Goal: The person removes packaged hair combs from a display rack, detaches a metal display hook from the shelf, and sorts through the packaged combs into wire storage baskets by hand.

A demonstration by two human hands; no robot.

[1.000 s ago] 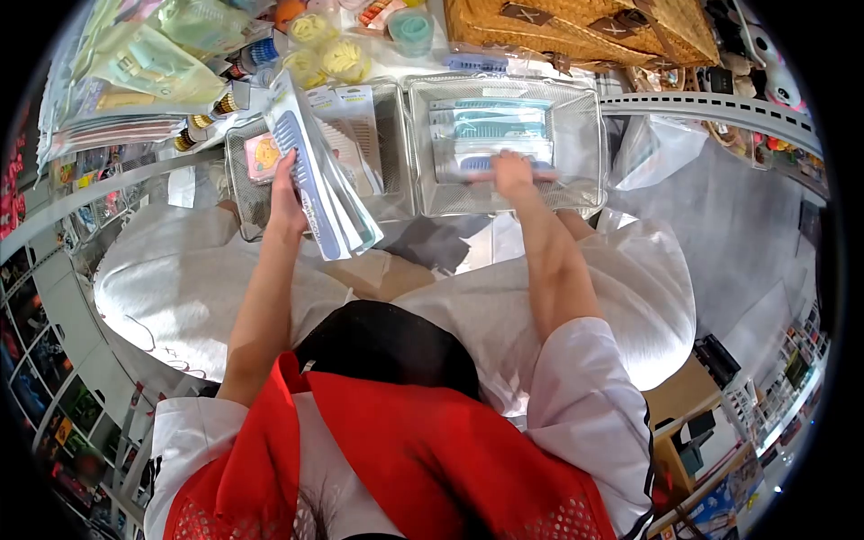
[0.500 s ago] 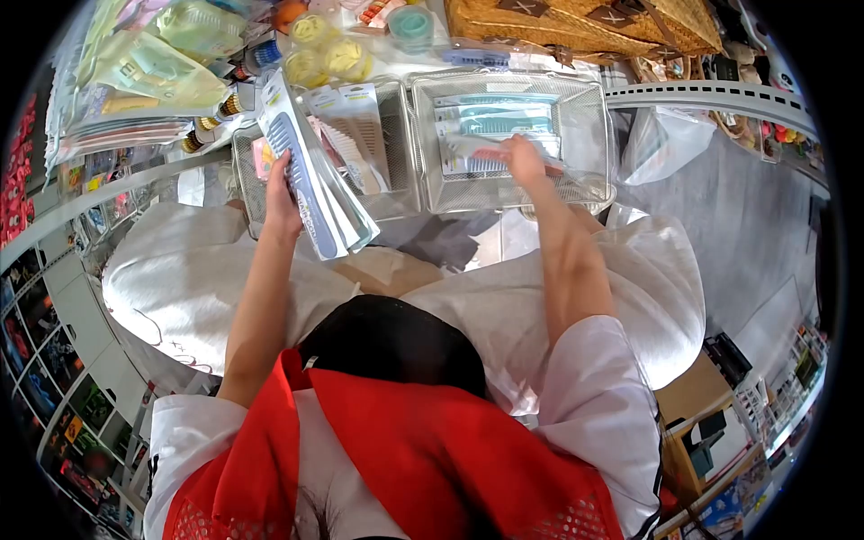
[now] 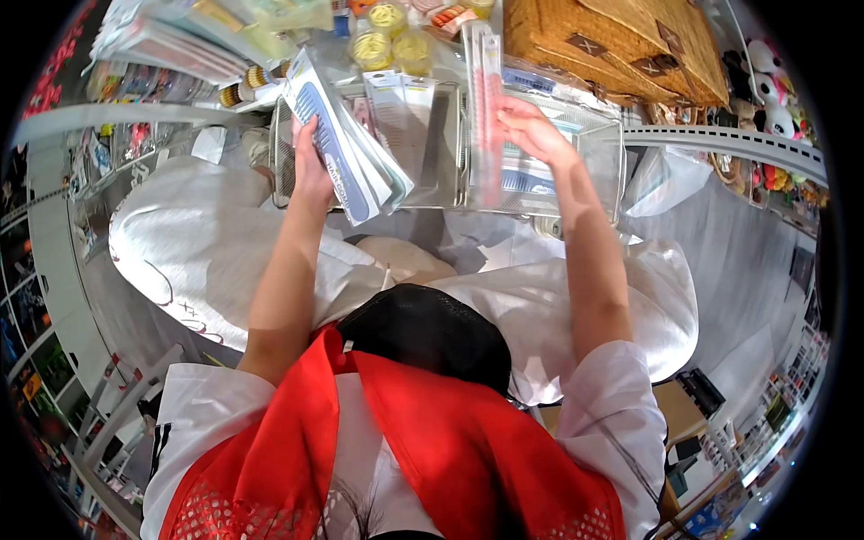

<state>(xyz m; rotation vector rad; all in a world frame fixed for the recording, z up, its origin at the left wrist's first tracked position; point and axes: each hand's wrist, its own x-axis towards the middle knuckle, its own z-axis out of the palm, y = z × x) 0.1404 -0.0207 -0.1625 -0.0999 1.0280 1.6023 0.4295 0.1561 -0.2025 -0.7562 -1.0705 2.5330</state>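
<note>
My left hand (image 3: 312, 171) is closed on a fanned stack of packaged hair combs (image 3: 335, 148), the front one blue. The stack leans over the left wire basket (image 3: 445, 184), where beige packaged combs (image 3: 402, 117) stand. Between the fingers of my right hand (image 3: 537, 133) are pink packaged combs (image 3: 486, 112), held upright and slightly blurred over the left side of the right wire basket (image 3: 621, 166). Blue packaged combs (image 3: 529, 182) lie inside that basket, partly hidden by my hand and wrist.
Behind the baskets are yellow-lidded round containers (image 3: 371, 49) and a brown woven case (image 3: 612, 45). Stacked plastic packets (image 3: 166, 40) stand at the back left. A metal rail (image 3: 738, 139) extends right, with a clear plastic bag (image 3: 666, 180) below it.
My right hand has lifted the pink combs from low in the right basket, bringing them up and left into an upright position. My left hand still holds its stack; the whole view has shifted.
</note>
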